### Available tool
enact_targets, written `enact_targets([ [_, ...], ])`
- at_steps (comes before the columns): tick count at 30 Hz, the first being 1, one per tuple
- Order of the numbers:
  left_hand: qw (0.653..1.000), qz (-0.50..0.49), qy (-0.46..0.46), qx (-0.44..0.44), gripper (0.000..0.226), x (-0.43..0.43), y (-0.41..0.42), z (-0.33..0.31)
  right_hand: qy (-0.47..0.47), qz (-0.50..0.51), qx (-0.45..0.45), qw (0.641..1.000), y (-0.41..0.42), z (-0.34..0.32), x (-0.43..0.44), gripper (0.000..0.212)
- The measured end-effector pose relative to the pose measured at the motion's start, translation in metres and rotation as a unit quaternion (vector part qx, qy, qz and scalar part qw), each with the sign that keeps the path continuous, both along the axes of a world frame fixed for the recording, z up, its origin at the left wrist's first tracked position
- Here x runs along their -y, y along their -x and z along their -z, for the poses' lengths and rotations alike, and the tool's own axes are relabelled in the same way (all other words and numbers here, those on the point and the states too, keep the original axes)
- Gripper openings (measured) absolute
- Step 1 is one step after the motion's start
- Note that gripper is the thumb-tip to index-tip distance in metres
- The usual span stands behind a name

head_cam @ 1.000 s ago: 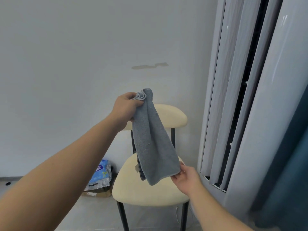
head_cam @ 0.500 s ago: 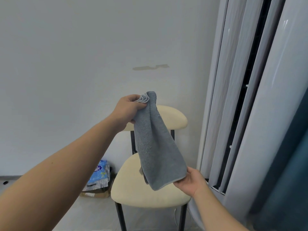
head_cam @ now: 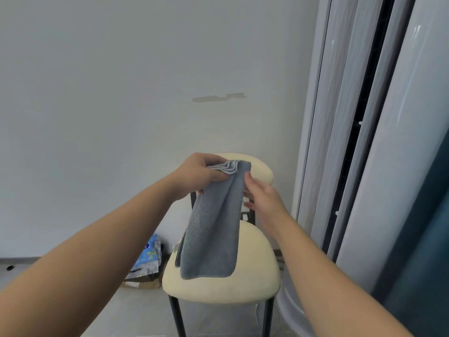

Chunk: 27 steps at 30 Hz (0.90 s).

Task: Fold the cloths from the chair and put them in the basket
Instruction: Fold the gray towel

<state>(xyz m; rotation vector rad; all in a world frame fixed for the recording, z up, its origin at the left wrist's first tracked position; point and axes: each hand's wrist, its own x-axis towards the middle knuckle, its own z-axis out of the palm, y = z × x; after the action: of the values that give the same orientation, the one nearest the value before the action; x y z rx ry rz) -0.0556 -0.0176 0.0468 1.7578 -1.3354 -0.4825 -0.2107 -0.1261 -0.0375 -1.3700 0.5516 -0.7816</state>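
Observation:
A grey cloth (head_cam: 213, 229) hangs folded in front of a cream chair (head_cam: 255, 276) with black legs. My left hand (head_cam: 201, 176) pinches the cloth's stacked top corners above the chair back. My right hand (head_cam: 260, 195) is at the cloth's upper right edge, fingers touching it just below the top; whether it grips the cloth is unclear. The lower edge of the cloth hangs free over the seat. A darker striped cloth edge (head_cam: 179, 254) shows behind the grey one on the left. No basket is in view.
A white wall stands behind the chair. A tall white standing air conditioner (head_cam: 359, 142) fills the right side, with a dark teal curtain (head_cam: 427, 239) at the far right. A blue and white plastic packet (head_cam: 148, 261) lies on the floor left of the chair.
My right hand let go of the cloth's bottom corner and rose to its upper right edge. The left hand and the cloth top came down in the view; the bottom edge now hangs free.

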Motion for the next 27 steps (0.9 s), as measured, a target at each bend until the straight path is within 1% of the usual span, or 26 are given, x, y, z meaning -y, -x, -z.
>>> enact_targets([
  [2, 1.000, -0.001, -0.006, 0.010, 0.016, 0.000, -0.002, 0.003, 0.065, 0.016, 0.021, 0.998, -0.004, -0.017, 0.001, 0.032],
  [4, 1.000, -0.023, -0.010, 0.010, 0.011, -0.002, -0.007, 0.004, 0.097, 0.035, 0.022, 0.994, -0.005, -0.024, 0.008, 0.022],
  [5, 0.999, -0.035, -0.014, 0.005, 0.014, -0.004, -0.011, 0.005, 0.107, 0.045, 0.013, 0.993, -0.004, -0.025, 0.013, 0.020],
  [7, 0.998, -0.050, -0.029, -0.021, 0.027, -0.009, -0.021, 0.006, 0.110, 0.053, -0.015, 0.992, 0.002, -0.029, 0.026, 0.015],
  [9, 0.996, -0.060, -0.043, -0.043, 0.035, -0.014, -0.033, 0.010, 0.108, 0.008, -0.053, 0.993, 0.012, -0.035, 0.033, 0.015],
  [11, 0.995, -0.063, -0.038, -0.062, 0.031, -0.016, -0.040, 0.016, 0.126, -0.043, -0.087, 0.987, 0.017, -0.040, 0.035, 0.018],
  [14, 0.992, -0.078, -0.009, -0.099, 0.020, -0.013, -0.044, 0.025, 0.159, -0.030, -0.123, 0.979, 0.020, -0.043, 0.033, 0.023],
  [17, 0.987, -0.098, 0.004, -0.128, 0.012, -0.012, -0.045, 0.029, 0.117, -0.038, -0.115, 0.986, 0.022, -0.047, 0.031, 0.022],
  [18, 0.985, -0.101, 0.003, -0.137, 0.013, -0.011, -0.046, 0.031, 0.103, -0.043, -0.118, 0.987, 0.023, -0.049, 0.030, 0.020],
  [22, 0.981, -0.088, 0.003, -0.173, 0.026, -0.011, -0.050, 0.045, 0.043, -0.088, -0.108, 0.989, 0.023, -0.054, 0.025, 0.016],
  [24, 0.978, -0.066, 0.003, -0.200, 0.030, -0.010, -0.051, 0.051, 0.031, -0.076, -0.113, 0.990, 0.020, -0.055, 0.027, 0.020],
  [26, 0.975, -0.057, 0.006, -0.213, 0.027, -0.006, -0.051, 0.057, 0.028, -0.071, -0.125, 0.989, 0.016, -0.055, 0.032, 0.028],
  [27, 0.975, -0.062, 0.008, -0.213, 0.025, -0.003, -0.052, 0.059, 0.026, -0.073, -0.126, 0.989, 0.013, -0.053, 0.035, 0.028],
])
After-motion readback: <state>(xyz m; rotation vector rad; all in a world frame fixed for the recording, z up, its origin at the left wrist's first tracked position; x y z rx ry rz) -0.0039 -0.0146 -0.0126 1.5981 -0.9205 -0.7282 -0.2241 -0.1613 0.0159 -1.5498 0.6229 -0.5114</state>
